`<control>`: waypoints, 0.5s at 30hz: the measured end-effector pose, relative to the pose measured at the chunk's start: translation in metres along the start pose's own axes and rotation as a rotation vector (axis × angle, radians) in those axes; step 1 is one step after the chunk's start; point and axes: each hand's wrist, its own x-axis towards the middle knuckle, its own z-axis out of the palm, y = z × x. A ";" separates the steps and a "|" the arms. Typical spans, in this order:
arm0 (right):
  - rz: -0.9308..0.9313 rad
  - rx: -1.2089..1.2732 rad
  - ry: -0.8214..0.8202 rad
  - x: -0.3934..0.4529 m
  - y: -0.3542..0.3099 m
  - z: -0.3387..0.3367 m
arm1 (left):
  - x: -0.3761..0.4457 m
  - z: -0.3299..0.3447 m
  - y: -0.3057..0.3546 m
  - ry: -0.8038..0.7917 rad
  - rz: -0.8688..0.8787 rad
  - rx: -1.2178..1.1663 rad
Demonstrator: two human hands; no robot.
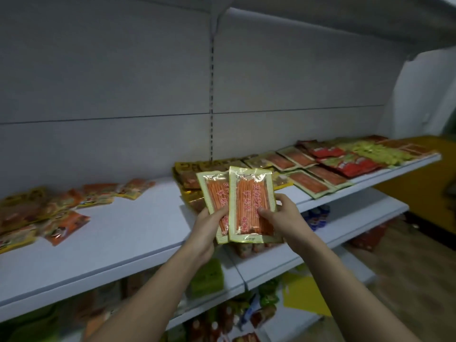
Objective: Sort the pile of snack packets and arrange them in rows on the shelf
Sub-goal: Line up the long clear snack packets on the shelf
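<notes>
I hold two matching packets of orange sticks with pale green borders upright above the front edge of the white shelf [128, 233]. My left hand [206, 228] grips the rear packet [213, 193] at its lower edge. My right hand [281, 215] grips the front packet [250, 203], thumb across its face. The front packet overlaps the rear one. A loose pile of orange and yellow packets [49, 208] lies at the shelf's left. Rows of the same orange-stick packets [308, 181] lie flat to the right.
Yellow and brown packets [190, 174] are stacked behind my hands. Red packets [345, 161] and yellow-green packets [377, 151] fill the shelf's far right. A lower shelf [345, 225] holds blue-capped bottles and more goods. A yellow cabinet [424, 183] stands at right.
</notes>
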 end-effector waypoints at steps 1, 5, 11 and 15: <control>0.008 0.000 0.003 0.004 0.004 -0.016 | 0.006 0.014 -0.004 -0.011 -0.006 0.016; 0.039 0.003 0.033 0.027 0.021 -0.067 | 0.037 0.061 -0.019 -0.059 -0.009 0.116; 0.039 -0.073 0.121 0.094 0.034 -0.147 | 0.110 0.130 -0.034 -0.057 0.060 0.208; 0.095 -0.232 0.200 0.148 0.030 -0.218 | 0.165 0.177 -0.045 -0.056 0.016 0.191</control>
